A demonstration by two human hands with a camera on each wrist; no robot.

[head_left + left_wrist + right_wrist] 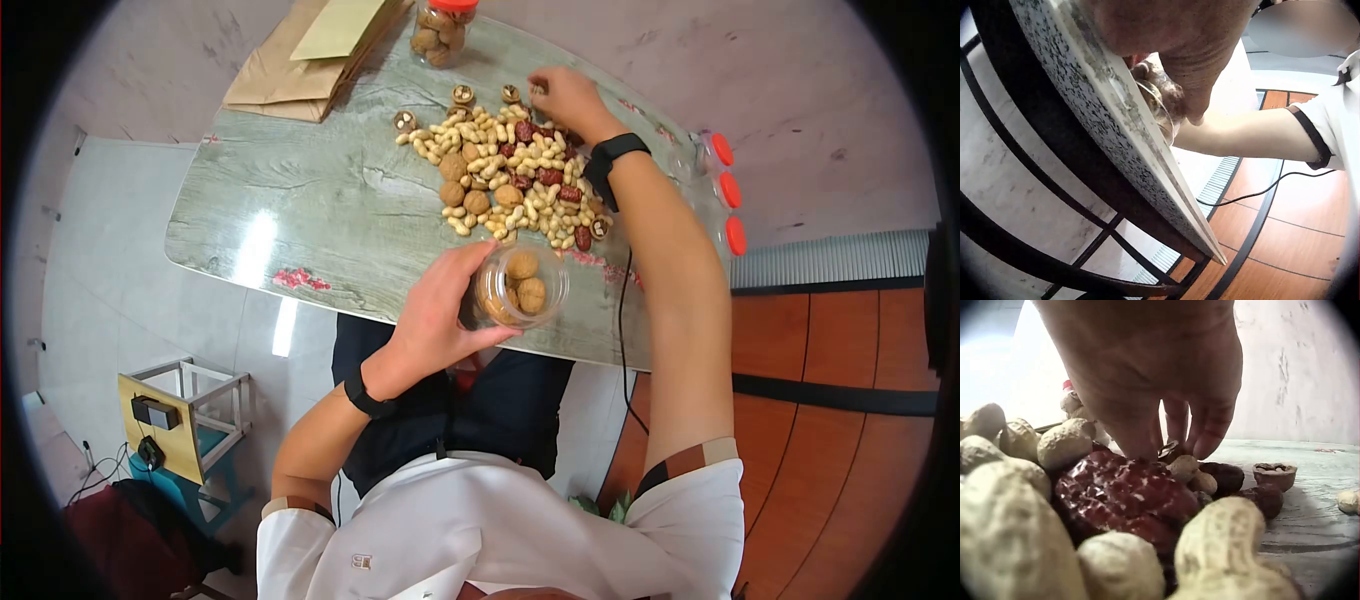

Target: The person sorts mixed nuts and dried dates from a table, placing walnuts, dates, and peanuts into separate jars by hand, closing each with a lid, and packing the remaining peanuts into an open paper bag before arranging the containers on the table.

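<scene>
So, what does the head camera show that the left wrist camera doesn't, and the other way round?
Only the head view clearly shows the peanuts, red dates and brown paper bag. Only the left wrist view shows the black bars below the table. Both share the table, the clear jar, which is partly hidden in the wrist view, and the right arm.

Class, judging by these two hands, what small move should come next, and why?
Probably lift the right hand slightly from the far edge of the pile: its fingers point down there, largely hiding whatever they touch, while the left hand holds an open jar with walnuts inside that could perhaps take another.
</scene>
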